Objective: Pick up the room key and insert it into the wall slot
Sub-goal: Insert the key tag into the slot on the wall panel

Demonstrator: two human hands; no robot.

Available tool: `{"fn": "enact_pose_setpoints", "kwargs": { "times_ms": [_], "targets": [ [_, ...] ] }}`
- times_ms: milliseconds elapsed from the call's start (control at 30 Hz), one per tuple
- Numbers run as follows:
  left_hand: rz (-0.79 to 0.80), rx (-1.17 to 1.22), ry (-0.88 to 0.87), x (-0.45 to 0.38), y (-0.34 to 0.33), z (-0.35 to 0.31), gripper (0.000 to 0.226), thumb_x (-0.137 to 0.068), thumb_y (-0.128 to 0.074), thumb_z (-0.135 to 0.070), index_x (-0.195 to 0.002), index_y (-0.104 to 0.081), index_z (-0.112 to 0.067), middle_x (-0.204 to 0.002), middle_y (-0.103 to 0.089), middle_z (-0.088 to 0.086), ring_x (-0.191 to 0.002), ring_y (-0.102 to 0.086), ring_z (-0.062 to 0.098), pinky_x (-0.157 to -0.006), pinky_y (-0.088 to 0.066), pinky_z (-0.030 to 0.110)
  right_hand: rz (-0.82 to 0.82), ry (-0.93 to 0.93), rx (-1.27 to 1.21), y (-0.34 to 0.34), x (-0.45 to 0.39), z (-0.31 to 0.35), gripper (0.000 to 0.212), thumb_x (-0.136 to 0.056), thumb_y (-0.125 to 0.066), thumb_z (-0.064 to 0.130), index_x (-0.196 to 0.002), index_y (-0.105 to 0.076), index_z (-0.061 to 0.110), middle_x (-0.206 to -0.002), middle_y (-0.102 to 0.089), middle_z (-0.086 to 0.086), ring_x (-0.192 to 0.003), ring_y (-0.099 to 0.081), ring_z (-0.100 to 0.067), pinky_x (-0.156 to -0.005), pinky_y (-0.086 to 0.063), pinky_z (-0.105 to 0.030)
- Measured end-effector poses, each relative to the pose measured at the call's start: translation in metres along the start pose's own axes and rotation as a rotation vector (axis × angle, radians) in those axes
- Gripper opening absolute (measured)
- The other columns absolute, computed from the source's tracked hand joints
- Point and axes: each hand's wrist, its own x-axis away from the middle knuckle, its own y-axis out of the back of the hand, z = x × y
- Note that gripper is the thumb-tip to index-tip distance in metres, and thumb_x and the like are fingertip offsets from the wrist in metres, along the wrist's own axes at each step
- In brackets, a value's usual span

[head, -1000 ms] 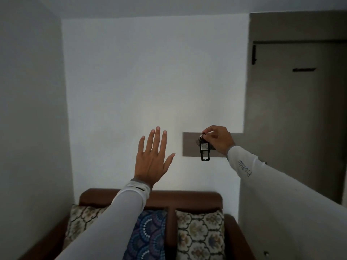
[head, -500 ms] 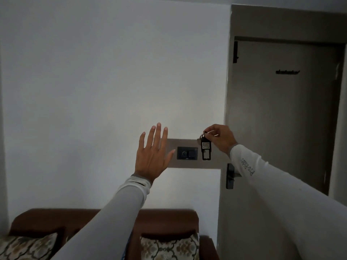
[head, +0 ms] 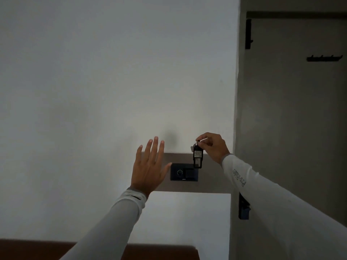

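My right hand (head: 213, 146) pinches the ring of the room key (head: 198, 156), a black rectangular tag with a pale label that hangs straight down. The tag's lower end overlaps the top right corner of a dark wall plate (head: 184, 172) with a round dial and a square slot part, mounted on a brown strip (head: 212, 177) of the wall. I cannot tell whether the tag touches the plate. My left hand (head: 150, 166) is raised flat with fingers apart, just left of the plate, holding nothing.
A grey door (head: 293, 119) with a black hinge (head: 248, 33), a row of hooks (head: 324, 58) and a dark handle (head: 243, 209) stands right of the plate. The brown top of a sofa back (head: 37, 249) runs along the bottom edge.
The view has closed in on the wall and tilted up, so the cushions have dropped out of sight. The hanging key has come lower over the plate's top right corner. My left hand stays raised.
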Motion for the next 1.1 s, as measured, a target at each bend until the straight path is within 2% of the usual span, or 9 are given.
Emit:
{"fn": "enact_pose_setpoints", "kwargs": {
  "times_ms": [100,200,433,567,733,933,1033,1100],
  "targets": [
    [0.003,-0.008,0.032,-0.017,-0.043,-0.002,0.076,-0.104,-0.033,-0.058,-0.159,-0.035,-0.006,-0.166,-0.036,0.022,-0.152,-0.039,0.037,-0.117,-0.043,0.060,0.026,0.012,-0.012,-0.013,-0.040,-0.038,0.010,-0.085,-0.069,0.003,-0.094,-0.073,0.006,-0.089,-0.077,-0.022,-0.091,-0.072,-0.034,-0.087,-0.054,-0.039],
    [0.016,-0.006,0.054,-0.034,-0.086,-0.001,0.076,-0.104,-0.032,-0.059,-0.159,-0.036,-0.006,-0.166,-0.037,0.021,-0.151,-0.040,0.036,-0.117,-0.042,0.058,0.051,0.006,-0.024,-0.028,-0.078,-0.076,0.010,-0.084,-0.071,0.002,-0.093,-0.074,0.005,-0.093,-0.076,-0.023,-0.091,-0.072,-0.035,-0.081,-0.058,-0.040],
    [0.076,-0.020,-0.004,-0.060,-0.178,0.002,0.078,-0.103,-0.042,-0.059,-0.157,-0.039,-0.003,-0.164,-0.038,0.024,-0.150,-0.041,0.040,-0.117,-0.044,0.060,0.056,0.040,-0.019,-0.073,-0.118,-0.155,0.012,-0.082,-0.070,-0.003,-0.090,-0.076,0.005,-0.095,-0.077,-0.011,-0.079,-0.066,-0.009,-0.070,-0.048,-0.003],
    [0.065,-0.005,-0.015,-0.072,-0.214,-0.008,0.076,-0.104,-0.040,-0.058,-0.156,-0.040,-0.003,-0.164,-0.039,0.024,-0.150,-0.041,0.040,-0.116,-0.044,0.060,0.023,0.067,-0.031,-0.083,-0.130,-0.183,0.016,-0.082,-0.067,-0.005,-0.091,-0.076,0.005,-0.091,-0.077,-0.006,-0.082,-0.068,-0.005,-0.075,-0.049,-0.005],
    [0.037,0.018,-0.032,-0.063,-0.245,-0.011,0.075,-0.105,-0.041,-0.056,-0.156,-0.038,-0.002,-0.164,-0.039,0.025,-0.150,-0.041,0.039,-0.116,-0.044,0.059,-0.001,0.081,-0.038,-0.091,-0.136,-0.204,0.015,-0.083,-0.069,-0.003,-0.093,-0.077,0.006,-0.086,-0.075,-0.002,-0.075,-0.065,0.014,-0.071,-0.046,0.001],
    [0.004,0.029,-0.005,-0.069,-0.263,0.001,0.075,-0.104,-0.041,-0.055,-0.158,-0.036,-0.003,-0.165,-0.037,0.024,-0.151,-0.039,0.039,-0.117,-0.043,0.058,0.011,0.113,-0.046,-0.102,-0.146,-0.205,0.015,-0.082,-0.072,0.000,-0.093,-0.077,0.009,-0.087,-0.076,-0.005,-0.077,-0.068,0.006,-0.074,-0.049,-0.004],
    [0.001,0.037,0.001,-0.072,-0.268,0.003,0.074,-0.103,-0.039,-0.054,-0.158,-0.037,-0.004,-0.164,-0.038,0.025,-0.151,-0.040,0.040,-0.115,-0.044,0.059,0.011,0.141,-0.004,-0.105,-0.147,-0.207,0.015,-0.081,-0.073,0.002,-0.093,-0.077,0.010,-0.087,-0.077,-0.006,-0.077,-0.070,-0.007,-0.073,-0.051,-0.006],
    [-0.005,0.040,0.008,-0.072,-0.271,0.002,0.074,-0.104,-0.043,-0.054,-0.158,-0.035,-0.004,-0.165,-0.037,0.025,-0.152,-0.037,0.040,-0.116,-0.043,0.059,-0.004,0.155,0.014,-0.102,-0.146,-0.208,0.015,-0.081,-0.074,0.001,-0.093,-0.078,0.008,-0.088,-0.077,-0.009,-0.077,-0.070,-0.014,-0.073,-0.054,-0.013]
  ]
}}
